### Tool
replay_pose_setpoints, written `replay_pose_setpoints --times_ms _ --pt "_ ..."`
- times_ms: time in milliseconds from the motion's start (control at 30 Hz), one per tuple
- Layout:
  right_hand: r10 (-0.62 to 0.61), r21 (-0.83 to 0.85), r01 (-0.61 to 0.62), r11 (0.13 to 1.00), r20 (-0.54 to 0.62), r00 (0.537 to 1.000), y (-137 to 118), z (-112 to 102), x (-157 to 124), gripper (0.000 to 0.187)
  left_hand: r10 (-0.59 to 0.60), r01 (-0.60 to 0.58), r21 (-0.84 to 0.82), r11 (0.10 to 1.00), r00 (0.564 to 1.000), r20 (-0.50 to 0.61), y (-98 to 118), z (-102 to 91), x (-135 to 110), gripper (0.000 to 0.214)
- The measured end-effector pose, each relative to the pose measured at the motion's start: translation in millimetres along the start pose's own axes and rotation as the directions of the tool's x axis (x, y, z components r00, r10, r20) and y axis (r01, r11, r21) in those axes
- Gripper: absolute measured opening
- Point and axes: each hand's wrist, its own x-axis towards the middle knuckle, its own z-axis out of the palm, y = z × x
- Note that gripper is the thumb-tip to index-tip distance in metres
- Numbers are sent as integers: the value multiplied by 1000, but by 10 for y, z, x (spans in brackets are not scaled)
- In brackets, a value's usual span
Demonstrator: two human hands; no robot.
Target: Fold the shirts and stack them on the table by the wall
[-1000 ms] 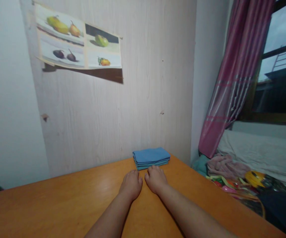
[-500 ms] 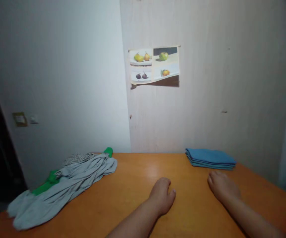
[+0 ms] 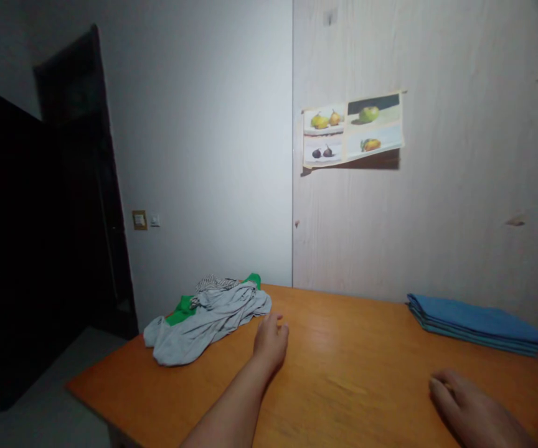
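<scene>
My left hand (image 3: 270, 339) is stretched out over the orange wooden table (image 3: 344, 379), fingers apart and empty, its tips close to the edge of a crumpled grey garment (image 3: 203, 320). That garment lies in a heap with a green cloth (image 3: 181, 308) and a striped piece (image 3: 210, 284) at the table's far left. My right hand (image 3: 472, 407) rests flat on the table at the lower right, fingers loosely extended, holding nothing. A neat stack of folded blue cloths (image 3: 477, 323) lies beyond it by the wall.
A fruit poster (image 3: 352, 129) hangs on the pale panelled wall behind the table. A dark doorway (image 3: 40, 236) stands at the left, with a wall switch (image 3: 139, 219) beside it. The table's left corner drops off toward the grey floor.
The view has swung left, bringing the clothes heap and doorway into sight. My left hand has reached left to the grey garment; my right hand stays on the table near the blue stack.
</scene>
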Motion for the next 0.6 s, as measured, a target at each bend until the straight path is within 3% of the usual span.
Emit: replay_pose_setpoints --times_ms 167,300,433,600 --pt "9 139 -26 990 118 993 -560 138 -34 32 -106 141 165 976 973 -203 -302 -509 107 38" --pt "-3 114 -13 993 139 990 -888 273 -60 32 -137 283 442 851 933 -333 -553 -703 74 47" --pt "-73 130 49 990 187 980 -894 336 -79 33 -221 374 536 757 918 -329 -725 -788 85 42" --pt "-111 217 66 974 203 973 -763 349 -52 36 -165 289 560 776 951 -263 -594 -826 110 29"
